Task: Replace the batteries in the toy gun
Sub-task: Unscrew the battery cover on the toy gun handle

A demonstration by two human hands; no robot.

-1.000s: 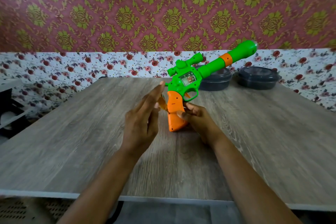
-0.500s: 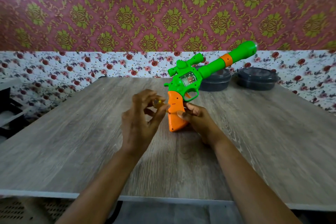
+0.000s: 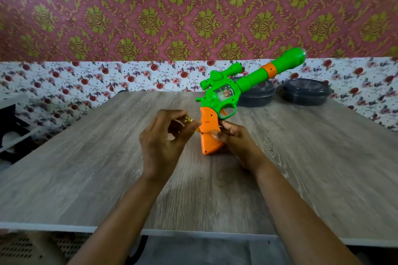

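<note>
We saw the green-and-orange plastic toy gun stood up near the middle of the grey wood-grain table. Its orange grip pointed down and its long green barrel slanted up and away to the right. The butt of the grip sat down at the table top, though we could not quite tell whether it touched. The right hand was wrapped round that grip from the right side, with the thumb laid across its near face and the fingers curled behind.

The left hand was just beside the grip's left edge. Its fingers were bunched and curled in, pinching a small yellow-amber translucent object. Most of that object was buried in the fingers, so we could not make out what it was.

On the gun's side there was a clear window with something orange inside, too blurred to read. The little marks on the grip were likewise too small for us to make out.

Behind the barrel, at the far edge of the table, stood two dark round lidded containers, side by side and well apart from both hands. Beyond them ran a white wallpaper with red roses, under a maroon one with gold medallions.
</note>
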